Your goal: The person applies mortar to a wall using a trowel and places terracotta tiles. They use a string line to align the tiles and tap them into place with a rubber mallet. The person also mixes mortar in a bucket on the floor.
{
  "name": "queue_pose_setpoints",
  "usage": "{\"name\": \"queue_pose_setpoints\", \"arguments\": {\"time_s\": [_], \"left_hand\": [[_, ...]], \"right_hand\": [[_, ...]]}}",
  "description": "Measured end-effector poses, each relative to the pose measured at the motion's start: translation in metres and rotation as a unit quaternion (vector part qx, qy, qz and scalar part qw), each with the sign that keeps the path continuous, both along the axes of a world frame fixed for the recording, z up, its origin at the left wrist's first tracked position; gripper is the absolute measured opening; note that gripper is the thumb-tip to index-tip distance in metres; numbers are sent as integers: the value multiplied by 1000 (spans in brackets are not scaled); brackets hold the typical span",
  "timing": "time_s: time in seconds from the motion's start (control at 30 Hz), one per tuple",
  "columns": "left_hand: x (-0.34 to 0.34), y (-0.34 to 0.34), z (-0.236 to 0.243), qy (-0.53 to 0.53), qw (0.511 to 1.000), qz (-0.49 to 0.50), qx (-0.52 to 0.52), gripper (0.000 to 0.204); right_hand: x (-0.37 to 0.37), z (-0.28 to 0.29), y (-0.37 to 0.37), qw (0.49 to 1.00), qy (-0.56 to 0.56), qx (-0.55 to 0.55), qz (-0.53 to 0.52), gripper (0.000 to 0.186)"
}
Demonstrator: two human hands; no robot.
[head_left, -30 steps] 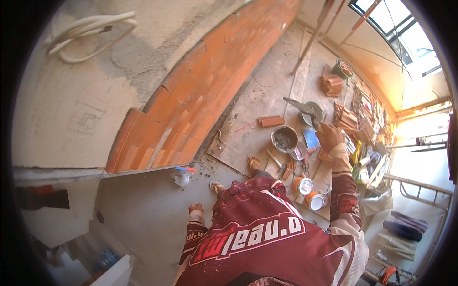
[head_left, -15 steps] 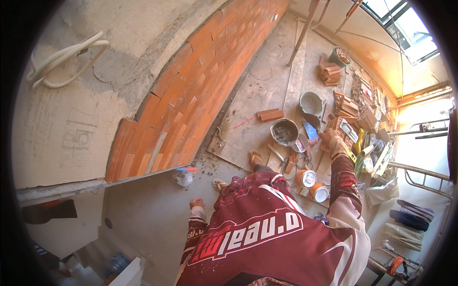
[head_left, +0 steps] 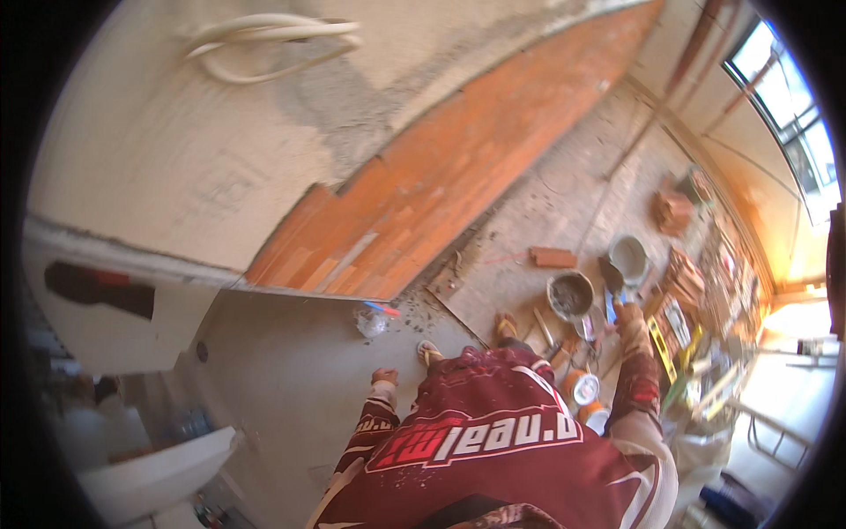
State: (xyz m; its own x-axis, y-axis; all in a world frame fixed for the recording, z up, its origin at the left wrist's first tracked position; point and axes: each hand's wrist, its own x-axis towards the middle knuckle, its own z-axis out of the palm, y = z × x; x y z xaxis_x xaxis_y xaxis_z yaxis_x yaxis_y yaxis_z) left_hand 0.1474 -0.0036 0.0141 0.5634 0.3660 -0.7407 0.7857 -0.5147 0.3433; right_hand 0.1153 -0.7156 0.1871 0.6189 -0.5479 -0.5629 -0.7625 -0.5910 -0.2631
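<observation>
My right hand (head_left: pixel 631 319) is closed on the handle of a trowel, its dark blade (head_left: pixel 612 275) angled up-left beside the grey tub (head_left: pixel 627 257). Just left of it sits a bucket of grey mortar (head_left: pixel 569 294), with a small pail (head_left: pixel 589 326) and a blue flat object (head_left: pixel 615 300) close by. My left hand (head_left: pixel 384 377) hangs at my left side, fingers curled; I cannot make out whether anything is in it. Behind the bucket lie red brick slips (head_left: pixel 552 257), and more are stacked (head_left: pixel 683 275) at the right.
A wall (head_left: pixel 150 123) carries orange brick cladding (head_left: pixel 458 150) and coiled white conduit (head_left: pixel 273 28). Poles (head_left: pixel 679 70) rise at the back. A yellow level (head_left: pixel 661 351), orange paint cans (head_left: pixel 582 386) and a metal frame (head_left: pixel 775 432) stand or lie at the right. Boards cover part of the floor.
My right hand has lowered the trowel from a raised, level pose to beside the tub. The view has swung, shifting the surroundings right in the picture.
</observation>
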Motion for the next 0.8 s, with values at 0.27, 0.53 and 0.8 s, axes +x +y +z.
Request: {"name": "queue_pose_setpoints", "arguments": {"time_s": [0.27, 0.53, 0.8], "left_hand": [[-11, -8, 15, -37, 998, 41, -10, 32], [-42, -7, -6, -16, 998, 58, -1, 32], [-92, 16, -30, -14, 987, -156, 38, 22]], "right_hand": [[98, 34, 101, 952, -304, 5, 41, 42], [191, 70, 246, 879, -321, 348, -55, 30], [229, 155, 336, 864, -372, 213, 263, 39]]}}
